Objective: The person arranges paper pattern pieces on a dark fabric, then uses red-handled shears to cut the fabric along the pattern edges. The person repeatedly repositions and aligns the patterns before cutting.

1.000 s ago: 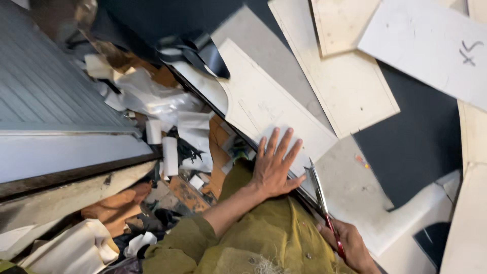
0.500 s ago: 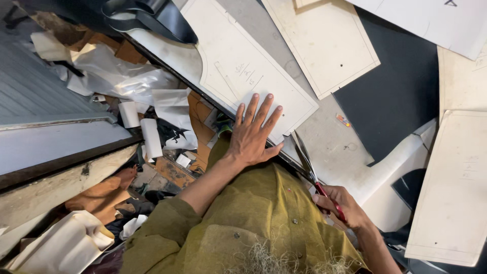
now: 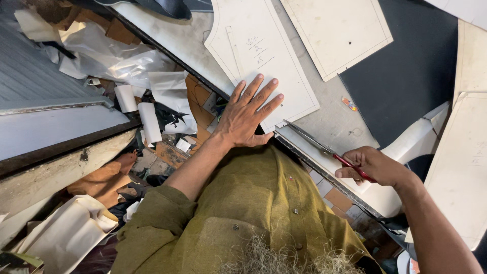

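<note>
Head view: my left hand (image 3: 248, 114) lies flat on the paper pattern (image 3: 264, 56); my right hand (image 3: 375, 165) grips red-handled scissors (image 3: 324, 148), whose blades could nick my near fingers.

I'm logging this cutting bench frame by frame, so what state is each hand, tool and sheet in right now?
left hand: flat, fingers spread, pressing on the pattern sheet
right hand: closed around the scissors' red handles
scissors: blades nearly closed, tips at the sheet's near corner
pattern sheet: lying flat on the table, uncut where visible
second pattern sheet: flat, untouched
black material: spread flat
paper rolls: rolled, lying below the table edge
</note>
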